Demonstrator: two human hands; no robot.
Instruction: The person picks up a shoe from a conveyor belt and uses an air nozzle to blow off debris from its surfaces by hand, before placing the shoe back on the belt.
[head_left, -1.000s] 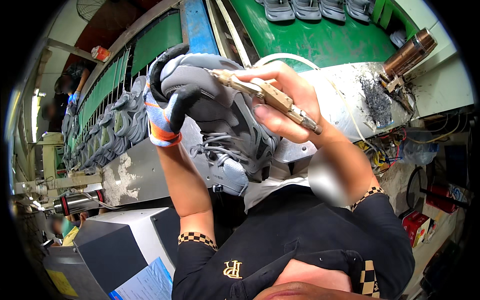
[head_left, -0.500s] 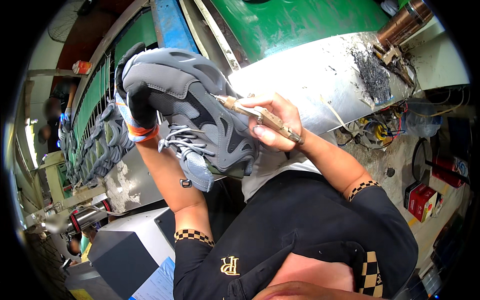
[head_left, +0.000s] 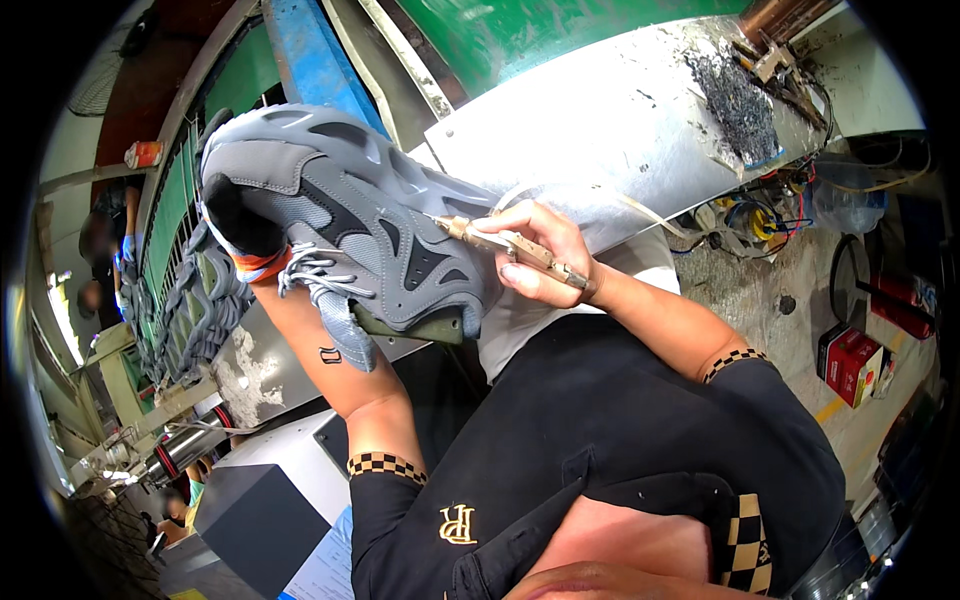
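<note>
A grey lace-up sneaker is tilted on its side in front of me, its chunky pale sole toward the far side. A green shoe last shows at its collar. My left hand, in a black glove with an orange cuff, is closed round the toe end. My bare right hand pinches a slim brass-coloured pen-like tool with a nozzle. Its thin tip points at the line where upper meets sole, near the heel half; whether it touches I cannot tell.
Beyond the shoe is a metal plate with dark residue, beside a green belt. More grey shoes sit on a rack at left. A thin pale hose runs near my right hand. Loose wires and a red box are at right.
The sneaker has shifted left and turned slightly, showing more of its side and the green last. My right hand has stayed close to the seam, with the tip a little lower in view.
</note>
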